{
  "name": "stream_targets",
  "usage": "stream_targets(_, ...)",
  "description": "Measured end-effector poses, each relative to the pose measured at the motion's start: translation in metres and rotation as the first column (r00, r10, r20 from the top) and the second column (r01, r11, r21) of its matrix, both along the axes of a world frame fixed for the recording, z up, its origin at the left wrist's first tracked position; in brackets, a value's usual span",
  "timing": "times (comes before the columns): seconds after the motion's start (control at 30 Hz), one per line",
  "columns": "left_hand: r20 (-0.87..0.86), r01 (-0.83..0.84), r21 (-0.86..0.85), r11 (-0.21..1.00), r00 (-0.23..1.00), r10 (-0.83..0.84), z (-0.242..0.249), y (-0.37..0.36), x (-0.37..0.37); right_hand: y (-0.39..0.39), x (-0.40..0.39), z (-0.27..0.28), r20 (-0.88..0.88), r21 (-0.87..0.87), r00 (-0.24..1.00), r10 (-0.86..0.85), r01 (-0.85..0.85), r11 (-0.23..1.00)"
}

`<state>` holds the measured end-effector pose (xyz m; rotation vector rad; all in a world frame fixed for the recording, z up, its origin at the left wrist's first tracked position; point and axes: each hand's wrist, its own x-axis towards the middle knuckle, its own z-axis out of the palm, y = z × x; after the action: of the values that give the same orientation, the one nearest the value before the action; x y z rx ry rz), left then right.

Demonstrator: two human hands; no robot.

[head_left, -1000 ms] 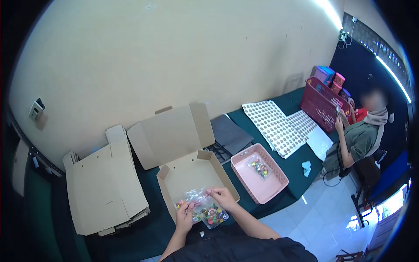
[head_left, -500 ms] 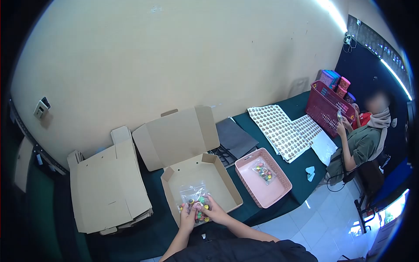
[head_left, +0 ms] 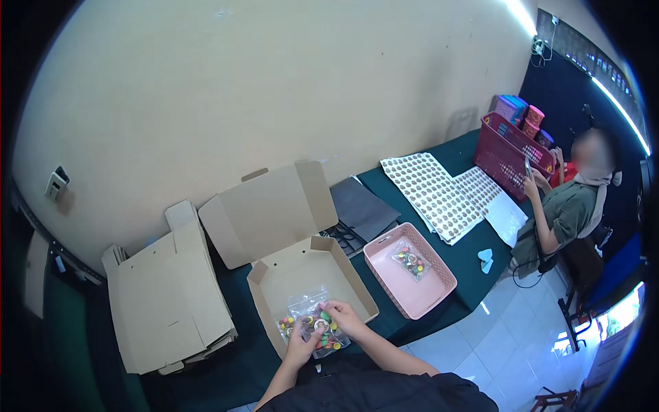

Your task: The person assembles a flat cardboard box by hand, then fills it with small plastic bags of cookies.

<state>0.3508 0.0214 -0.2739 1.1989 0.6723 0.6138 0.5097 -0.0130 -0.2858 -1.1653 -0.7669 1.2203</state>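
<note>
A clear zip bag of colourful pieces (head_left: 331, 338), perhaps sweets, is held between my two hands over the near side of an open cardboard box (head_left: 288, 271). A round sticker (head_left: 320, 325) shows on the bag's front. My left hand (head_left: 300, 349) grips the bag's lower left side, with the thumb near the sticker. At the upper right edge, my right hand (head_left: 343, 318) pinches the bag with its fingertips. A second bag of colourful pieces (head_left: 285, 323) lies in the box, partly hidden behind the held one.
A pink basket (head_left: 443, 295) with a bag (head_left: 411, 261) stands to the right. Flattened cardboard boxes (head_left: 168, 302) are stacked left. Dark paper bags (head_left: 364, 206), sticker sheets (head_left: 432, 192) and a maroon basket (head_left: 504, 154) lie further back. A person (head_left: 573, 206) holds a phone at right.
My right hand has shifted up to the bag's upper right edge. The sticker on the bag and the second bag now show more plainly. The view has tilted slightly.
</note>
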Motion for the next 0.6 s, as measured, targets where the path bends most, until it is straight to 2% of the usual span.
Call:
stream_targets(0.03,-0.047,0.042,0.001,0.999,0.998,-0.042,0.0,-0.002,0.001,-0.001,0.003,0.001,-0.004,-0.003,1.0,-0.008,0.008,1.0)
stream_targets(0.07,-0.041,0.015,0.125,0.992,0.999,-0.01,-0.005,-0.003,0.004,-0.001,0.006,0.002,-0.062,-0.015,0.998,0.0,-0.001,1.0)
stream_targets(0.13,0.005,0.05,0.08,0.995,0.999,-0.051,0.004,-0.004,0.003,-0.004,0.008,0.002,-0.124,-0.023,0.992,0.008,-0.011,1.0)
stream_targets(0.23,0.077,0.09,0.017,0.996,0.993,-0.091,0.005,0.002,0.002,-0.017,0.01,0.005,-0.041,0.031,0.979,0.201,-0.199,0.979)
stream_targets(0.3,0.158,-0.007,0.013,1.0,0.987,0.005,0.008,0.005,0.002,-0.021,0.014,0.006,-0.059,0.054,0.979,0.193,-0.19,0.98)
stream_targets(0.37,0.181,-0.012,0.05,0.999,0.983,0.003,-0.01,0.015,-0.002,-0.017,0.023,-0.011,0.073,0.074,0.997,0.01,-0.016,0.997)
stream_targets(0.43,0.118,-0.1,0.003,0.995,0.988,0.099,-0.019,0.022,-0.008,-0.009,0.033,-0.002,0.222,0.077,0.947,-0.233,0.222,0.972)
stream_targets(0.47,0.026,-0.131,-0.005,0.991,0.991,0.131,-0.024,0.027,-0.011,-0.004,0.04,0.0,0.353,0.063,0.886,-0.299,0.297,0.953)
stream_targets(0.5,-0.072,-0.163,-0.013,0.987,0.984,0.162,-0.029,0.033,-0.017,-0.002,0.04,0.017,0.355,0.022,0.87,-0.341,0.357,0.934)
stream_targets(0.53,-0.201,-0.141,-0.059,0.988,0.971,0.127,-0.036,0.037,-0.025,0.008,0.047,-0.011,0.32,0.012,0.89,-0.325,0.339,0.941)
stream_targets(0.57,-0.212,-0.157,-0.071,0.985,0.967,0.139,-0.049,0.037,-0.031,0.011,0.05,-0.017,0.611,0.072,0.73,-0.307,0.334,0.94)
stream_targets(0.6,-0.256,-0.195,-0.055,0.979,0.951,0.175,-0.064,0.04,-0.033,0.016,0.053,-0.031,0.693,0.081,0.668,-0.271,0.301,0.95)
